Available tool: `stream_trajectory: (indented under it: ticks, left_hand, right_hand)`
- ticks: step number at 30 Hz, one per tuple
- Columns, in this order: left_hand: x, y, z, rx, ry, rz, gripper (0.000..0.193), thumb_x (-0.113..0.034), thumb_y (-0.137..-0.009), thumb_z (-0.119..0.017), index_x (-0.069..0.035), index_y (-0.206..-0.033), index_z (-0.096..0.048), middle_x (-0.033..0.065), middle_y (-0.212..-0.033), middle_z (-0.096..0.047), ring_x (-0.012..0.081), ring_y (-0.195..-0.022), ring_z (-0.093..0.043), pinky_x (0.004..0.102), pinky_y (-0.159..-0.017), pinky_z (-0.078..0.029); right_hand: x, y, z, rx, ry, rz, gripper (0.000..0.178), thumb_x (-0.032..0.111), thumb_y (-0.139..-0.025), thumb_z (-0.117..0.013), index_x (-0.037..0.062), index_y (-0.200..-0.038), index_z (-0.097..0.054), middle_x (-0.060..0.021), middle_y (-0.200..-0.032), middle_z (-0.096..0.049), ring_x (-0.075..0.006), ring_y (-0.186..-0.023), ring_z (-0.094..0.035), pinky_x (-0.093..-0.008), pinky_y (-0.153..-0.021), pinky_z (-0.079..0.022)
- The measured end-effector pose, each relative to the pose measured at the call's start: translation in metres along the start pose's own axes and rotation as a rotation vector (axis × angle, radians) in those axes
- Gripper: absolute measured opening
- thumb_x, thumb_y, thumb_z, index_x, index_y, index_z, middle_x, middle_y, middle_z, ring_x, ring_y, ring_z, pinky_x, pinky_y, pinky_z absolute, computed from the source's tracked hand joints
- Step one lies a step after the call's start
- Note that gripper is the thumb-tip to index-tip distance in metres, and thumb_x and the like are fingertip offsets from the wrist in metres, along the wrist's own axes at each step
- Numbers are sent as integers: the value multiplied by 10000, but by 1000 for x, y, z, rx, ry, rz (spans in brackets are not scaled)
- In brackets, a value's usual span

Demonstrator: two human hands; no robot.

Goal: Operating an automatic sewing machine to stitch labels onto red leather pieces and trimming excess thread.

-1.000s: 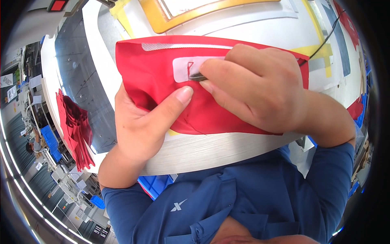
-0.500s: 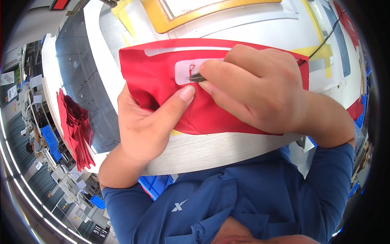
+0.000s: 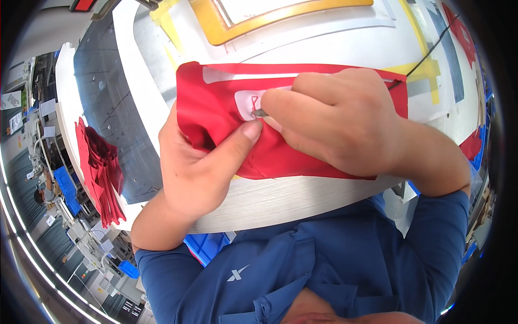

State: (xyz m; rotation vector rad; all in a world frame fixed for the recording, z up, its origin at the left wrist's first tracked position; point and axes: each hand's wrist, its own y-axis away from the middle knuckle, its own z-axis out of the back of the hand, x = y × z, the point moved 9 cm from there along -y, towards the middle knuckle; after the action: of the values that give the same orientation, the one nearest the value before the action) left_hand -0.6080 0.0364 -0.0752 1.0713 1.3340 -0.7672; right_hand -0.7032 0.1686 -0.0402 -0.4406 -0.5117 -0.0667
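A piece of red fabric [image 3: 324,156] lies bunched over the near part of the table. It carries a white mesh strip [image 3: 226,75] along its far edge and a small white patch [image 3: 244,104] with red stitching. My left hand [image 3: 197,167] grips the fabric's left side, thumb on top just below the patch and fingers hidden underneath. In my right hand [image 3: 340,119], thumb and forefinger pinch a small dark pointed metal tool [image 3: 259,113]. Its tip touches the patch at the lower end of the stitching; the rest is hidden in my palm.
Beyond the fabric is a yellow frame [image 3: 221,35] on white sheets. Yellow tape [image 3: 426,70] and a dark cord [image 3: 431,49] are at the right. Folded red pieces [image 3: 100,167] hang at the table's left edge. A blue bin [image 3: 208,247] stands below the near edge.
The fabric's left end has drawn in to the right and crumpled more, with my left hand shifting slightly right. The tool's tip sits a little lower on the patch.
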Motion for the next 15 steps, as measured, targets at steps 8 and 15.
stream_trajectory:
  ticks: [8,15]
  left_hand:
    - [-3,-14,11,28,191,50,623,79,-895,-807,51,-1462,-550,166,-1357,-721,215,-1210,-723,380,-1069,-578]
    - [2,-16,12,22,138,110,678,60,-930,-795,69,-1545,-510,179,-1365,-717,227,-1252,-706,386,-1117,-546]
  right_hand:
    - [-2,2,6,-51,55,-21,283,94,-830,-853,56,-1096,-763,-39,-783,-603,-200,-592,-609,-337,-505,-462]
    - [2,2,0,-40,32,-20,310,117,-833,-866,56,-1118,-758,-39,-803,-617,-193,-641,-631,-330,-515,-465]
